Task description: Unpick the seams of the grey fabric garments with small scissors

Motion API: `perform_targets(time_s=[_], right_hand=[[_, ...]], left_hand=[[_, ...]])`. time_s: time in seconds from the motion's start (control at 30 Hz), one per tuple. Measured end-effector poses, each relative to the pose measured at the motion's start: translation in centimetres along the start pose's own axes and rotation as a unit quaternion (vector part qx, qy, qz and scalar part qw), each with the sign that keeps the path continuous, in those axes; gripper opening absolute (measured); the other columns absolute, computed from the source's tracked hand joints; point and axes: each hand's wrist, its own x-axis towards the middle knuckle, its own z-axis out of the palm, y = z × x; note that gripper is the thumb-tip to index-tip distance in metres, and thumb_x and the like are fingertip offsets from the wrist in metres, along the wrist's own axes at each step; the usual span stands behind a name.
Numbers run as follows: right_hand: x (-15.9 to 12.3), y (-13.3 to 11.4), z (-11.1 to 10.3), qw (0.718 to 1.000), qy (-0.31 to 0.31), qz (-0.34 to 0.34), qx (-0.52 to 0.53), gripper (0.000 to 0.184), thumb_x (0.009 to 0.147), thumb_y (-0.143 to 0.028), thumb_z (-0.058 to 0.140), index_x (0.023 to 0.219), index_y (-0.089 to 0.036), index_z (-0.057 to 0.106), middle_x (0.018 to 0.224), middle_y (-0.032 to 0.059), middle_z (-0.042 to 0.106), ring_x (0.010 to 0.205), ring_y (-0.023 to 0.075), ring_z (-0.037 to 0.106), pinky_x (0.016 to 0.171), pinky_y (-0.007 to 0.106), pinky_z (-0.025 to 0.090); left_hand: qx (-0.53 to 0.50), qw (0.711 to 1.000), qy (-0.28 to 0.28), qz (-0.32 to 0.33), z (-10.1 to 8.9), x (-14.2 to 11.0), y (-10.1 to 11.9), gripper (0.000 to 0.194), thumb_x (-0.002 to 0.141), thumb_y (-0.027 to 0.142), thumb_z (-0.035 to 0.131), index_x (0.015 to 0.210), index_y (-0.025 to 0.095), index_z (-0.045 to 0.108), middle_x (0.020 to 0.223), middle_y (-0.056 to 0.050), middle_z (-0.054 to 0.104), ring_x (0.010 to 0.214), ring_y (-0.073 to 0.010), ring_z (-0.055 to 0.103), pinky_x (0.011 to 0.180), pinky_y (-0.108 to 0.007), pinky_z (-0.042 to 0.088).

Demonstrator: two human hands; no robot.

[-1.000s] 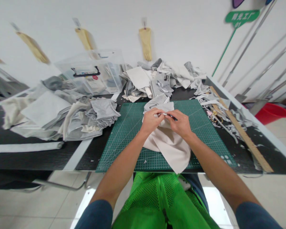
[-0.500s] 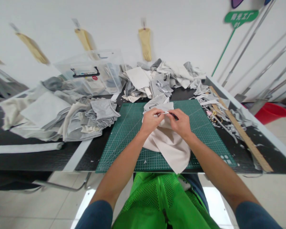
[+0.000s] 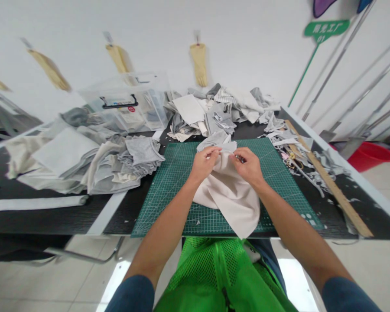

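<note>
On mat (image 3: 172,177) | cream cloth (image 3: 228,190) | long axis fore-aft | corner points nearward

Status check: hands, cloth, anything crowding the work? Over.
Left hand at upper edge of cream cloth, hold unclear. Right hand opposite, small dark item mostly hidden in fingers. Cream cloth creased on green mat. Grey cloth close beyond.

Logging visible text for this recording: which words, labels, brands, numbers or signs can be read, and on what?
"工厂" on the green sign; two blurred characters before it, probably "阳光".
"01" on the same sign, below.
White label and red sticker on the clear box: too blurred to read.
Any numbers on the ruler or cutting mat: too small.
</note>
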Motion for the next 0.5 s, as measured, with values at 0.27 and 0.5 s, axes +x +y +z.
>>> perform_targets(time_s=[0.27, 0.5], right_hand=[[1.1, 2.6, -1.6, 0.982, 0.106, 0.147, -0.061, 0.033, 0.095, -0.048, 0.054, 0.095, -0.017, 0.068, 0.073, 0.0, 0.061, 0.067, 0.0158, 0.051, 0.067, 0.029, 0.04], [1.0, 2.9, -1.3, 0.98, 0.036, 0.157, -0.12, 0.031, 0.087, -0.048, 0.064, 0.089, -0.018, 0.071, 0.063, -0.0015, 0.057, 0.06, 0.0155, 0.047, 0.062, 0.029, 0.034]], left_hand=[[0.215, 0.965, 0.027, -0.146, -2.2, 1.2, -4.4, 0.026, 0.083, 0.027, 0.067, 0.105, 0.016, 0.076, 0.106, -0.011, 0.078, 0.098, -0.0221, 0.07, 0.094, -0.033, 0.051], [0.293, 0.936, -0.067, -0.186, -1.8, 0.8, -5.3, 0.034, 0.073, 0.018, 0.069, 0.106, 0.017, 0.074, 0.087, -0.007, 0.074, 0.084, -0.022, 0.068, 0.078, -0.03, 0.048]])
